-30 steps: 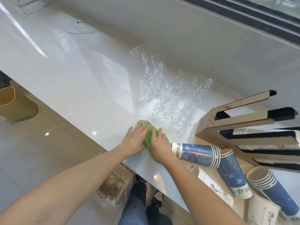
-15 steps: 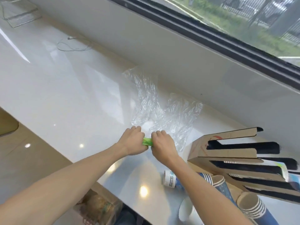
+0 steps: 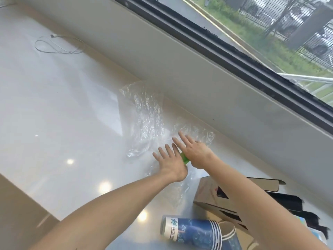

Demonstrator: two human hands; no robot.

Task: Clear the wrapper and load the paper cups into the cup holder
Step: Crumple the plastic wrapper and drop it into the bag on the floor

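Far left of the crumpled clear plastic wrapper (image 3: 146,123), a thin white coiled cable (image 3: 59,45) lies unused on the glossy white counter (image 3: 54,109). The wrapper itself is spread near the window ledge. At its near edge the left hand (image 3: 170,164) lies flat, fingers (image 3: 163,152) splayed and released, apparently pinning the film so it can be rolled. Just right, a small green strip (image 3: 184,157) shows between the hands. The right hand (image 3: 195,153) presses likewise, gripping nothing. Nearer than the wrapper, blue printed paper cups (image 3: 192,231) lie sideways beside the brown cardboard cup holder (image 3: 216,197), awaiting loading.
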